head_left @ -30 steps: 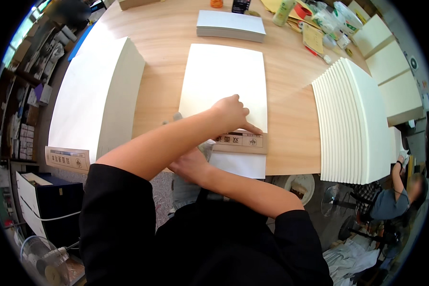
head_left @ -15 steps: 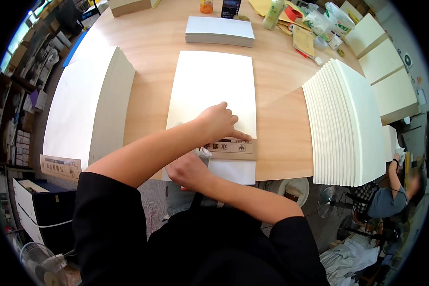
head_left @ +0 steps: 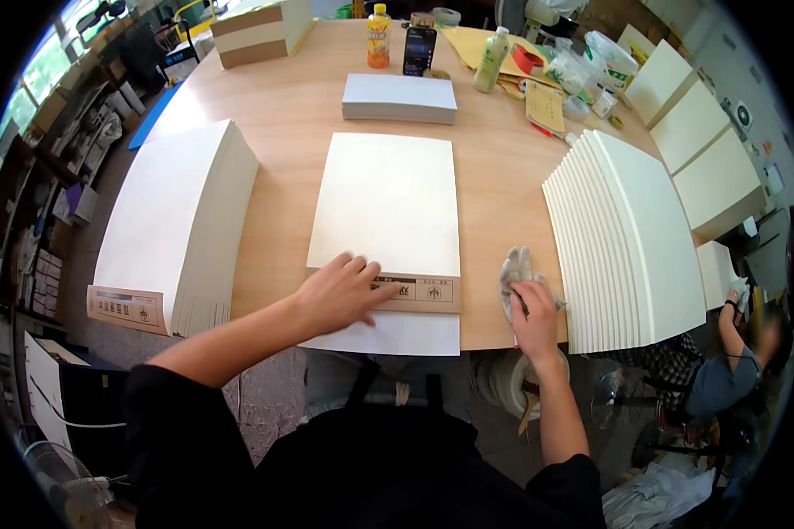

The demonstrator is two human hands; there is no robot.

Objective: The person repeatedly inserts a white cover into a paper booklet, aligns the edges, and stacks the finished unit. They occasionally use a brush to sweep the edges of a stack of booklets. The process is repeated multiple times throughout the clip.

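1. While the left hand (head_left: 342, 291) lies over the left end of the brown strip (head_left: 437, 293), it hides that end and part of its print. Its fingers are spread and slightly blurred; whether they press down, I cannot tell.
2. The strip crosses the near end of the cream pad (head_left: 388, 203), which lies flat on the table (head_left: 494, 212) between two stacks. Whether strip and pad are one piece cannot be made out.
3. A white sheet (head_left: 415, 335) shows below the strip, its upper edge covered and its left part crossed by the left hand.
4. The right hand (head_left: 535, 313) is at the grey-white glove (head_left: 513, 260), fingers curled over its lower part. They cover that part, so I cannot tell whether they pinch it.
5. The glove lies between the pad and the right stack (head_left: 653, 238), well apart from the left stack (head_left: 163, 212).
6. Under the table's near edge, a pale bucket (head_left: 500, 381) is partly hidden.
7. At far right, a co-worker (head_left: 723, 379) is dim, with a blurred head; at lower left, the dark rim cuts off a fan (head_left: 71, 480).
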